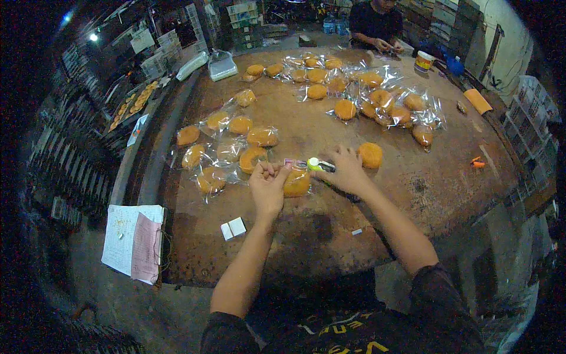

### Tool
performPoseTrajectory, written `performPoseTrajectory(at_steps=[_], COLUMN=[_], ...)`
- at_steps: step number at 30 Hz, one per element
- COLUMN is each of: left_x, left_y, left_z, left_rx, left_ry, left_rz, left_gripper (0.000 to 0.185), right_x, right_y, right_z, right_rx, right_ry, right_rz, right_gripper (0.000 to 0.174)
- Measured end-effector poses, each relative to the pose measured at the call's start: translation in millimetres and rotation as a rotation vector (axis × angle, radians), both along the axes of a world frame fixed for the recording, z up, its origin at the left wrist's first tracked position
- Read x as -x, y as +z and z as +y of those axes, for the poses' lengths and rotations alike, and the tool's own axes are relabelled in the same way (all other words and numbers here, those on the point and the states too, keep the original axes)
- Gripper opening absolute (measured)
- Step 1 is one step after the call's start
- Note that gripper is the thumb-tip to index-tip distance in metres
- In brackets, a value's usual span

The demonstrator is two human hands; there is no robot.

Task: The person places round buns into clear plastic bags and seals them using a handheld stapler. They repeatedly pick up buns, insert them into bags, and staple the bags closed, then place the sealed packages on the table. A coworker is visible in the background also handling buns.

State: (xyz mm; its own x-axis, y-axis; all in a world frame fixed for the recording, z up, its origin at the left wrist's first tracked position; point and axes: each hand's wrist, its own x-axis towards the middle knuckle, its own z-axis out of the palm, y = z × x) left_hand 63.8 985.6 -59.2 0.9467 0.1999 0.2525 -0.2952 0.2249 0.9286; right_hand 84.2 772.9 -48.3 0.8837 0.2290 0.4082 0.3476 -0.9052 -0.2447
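Observation:
My left hand (269,188) pinches the top edge of a clear plastic bag at a small pink label (290,162). Inside that bag is a round orange-brown bread bun (297,183), lying on the wooden table in front of me. My right hand (347,172) grips a green and white stapler (315,163), its front end at the label's right side. Whether its jaws are closed on the bag is too small to tell. An unwrapped bun (370,155) sits just right of my right hand. Another bagged bun (253,159) lies close beyond my left hand.
Bagged buns (212,179) spread to the left, and more (382,101) at the far side. A notebook (128,234) overhangs the table's left corner. A small white card stack (233,228), orange clip-like piece (477,162) and tub (423,61) also lie about. A person (376,26) works opposite.

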Motion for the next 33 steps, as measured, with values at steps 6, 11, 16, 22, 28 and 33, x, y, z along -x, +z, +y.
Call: performPoseTrajectory(at_steps=[6, 11, 16, 22, 28, 33], left_x=[13.5, 24.5, 32.8, 37.4, 45.1, 47.3], left_y=[15.6, 23.8, 22.4, 20.2, 28.9, 33.1], left_z=[-3.8, -12.8, -24.3, -32.2, -36.1, -36.7], left_rx=[-0.05, -0.308, -0.447, -0.395, -0.4, -0.324], left_ry=[0.074, 0.141, 0.151, 0.145, 0.161, 0.132], left_rz=[-0.04, -0.006, -0.055, -0.176, -0.191, -0.179], left_gripper=[0.033, 0.031, 0.033, 0.032, 0.031, 0.031], right_x=[-16.9, -32.7, -25.0, -0.8, 5.6, 7.5], right_y=[-4.2, 19.1, 31.8, 31.1, 32.0, 28.4], right_z=[11.4, 18.0, 39.5, 55.9, 62.9, 69.7], right_rx=[-0.111, -1.362, -1.445, -1.516, -1.434, -1.405], right_ry=[0.081, 0.282, 0.115, 0.078, 0.014, 0.07], right_rz=[0.138, 0.278, 0.247, 0.318, 0.21, 0.152], right_gripper=[0.055, 0.031, 0.025, 0.032, 0.034, 0.037])
